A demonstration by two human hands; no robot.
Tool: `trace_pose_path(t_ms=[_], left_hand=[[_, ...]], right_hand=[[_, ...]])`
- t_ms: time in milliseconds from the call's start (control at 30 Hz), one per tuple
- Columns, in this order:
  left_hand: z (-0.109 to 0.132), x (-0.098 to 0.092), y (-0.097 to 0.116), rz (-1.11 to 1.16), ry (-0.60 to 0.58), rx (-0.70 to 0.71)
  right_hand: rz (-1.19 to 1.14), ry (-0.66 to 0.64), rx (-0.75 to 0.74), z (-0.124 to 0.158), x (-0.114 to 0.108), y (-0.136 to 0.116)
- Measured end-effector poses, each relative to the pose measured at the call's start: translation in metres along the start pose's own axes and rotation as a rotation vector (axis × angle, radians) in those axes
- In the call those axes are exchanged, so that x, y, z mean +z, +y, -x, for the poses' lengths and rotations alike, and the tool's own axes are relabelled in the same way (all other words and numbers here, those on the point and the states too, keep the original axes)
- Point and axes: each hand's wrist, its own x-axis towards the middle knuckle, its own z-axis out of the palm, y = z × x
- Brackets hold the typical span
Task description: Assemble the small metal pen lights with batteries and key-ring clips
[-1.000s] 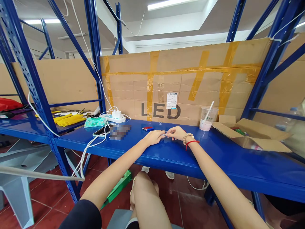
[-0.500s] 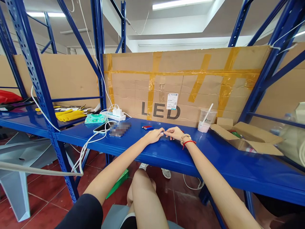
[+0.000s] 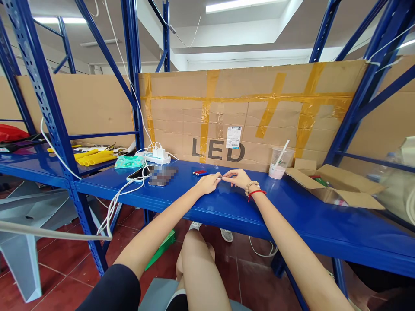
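My left hand and my right hand meet over the blue shelf, fingertips pinched together on a small thin pale part held between them. Both hands rest on or just above the shelf surface. A bead bracelet and a red cord circle my right wrist. A few small red and blue pieces lie on the shelf just behind my left hand.
A taped cardboard sheet marked LED stands behind. A plastic cup with a straw and an open cardboard box sit to the right. At left lie a phone, a power strip with white cables and a tissue pack.
The hands have stayed together on the small part, lifting slightly; the camera view shifted a little upward.
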Motion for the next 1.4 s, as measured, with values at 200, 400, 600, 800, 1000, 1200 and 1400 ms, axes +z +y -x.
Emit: trace_pose_path(t_ms=[200,400,600,800,1000,1200,1400], left_hand=[[0.0,0.003,-0.002,0.034,-0.016,-0.038],[0.0,0.002,-0.001,0.055,-0.028,-0.078],[-0.002,0.006,-0.004,0.1,-0.043,-0.096],[-0.003,0.008,-0.005,0.099,-0.066,-0.074],[-0.002,0.005,-0.002,0.09,-0.097,-0.067],[-0.001,0.004,-0.001,0.078,-0.091,-0.061],[0.0,0.005,-0.001,0.069,-0.084,-0.057]], right_hand=[[-0.024,-0.015,0.013,-0.003,0.004,0.002],[0.065,-0.059,0.0,-0.003,0.006,0.004],[0.161,0.008,-0.08,-0.006,0.004,0.007],[0.156,-0.004,-0.066,-0.006,0.002,0.013],[0.158,-0.014,-0.058,-0.004,0.002,0.013],[0.156,-0.025,-0.059,-0.003,0.004,0.012],[0.158,-0.021,-0.071,-0.005,0.006,0.017]])
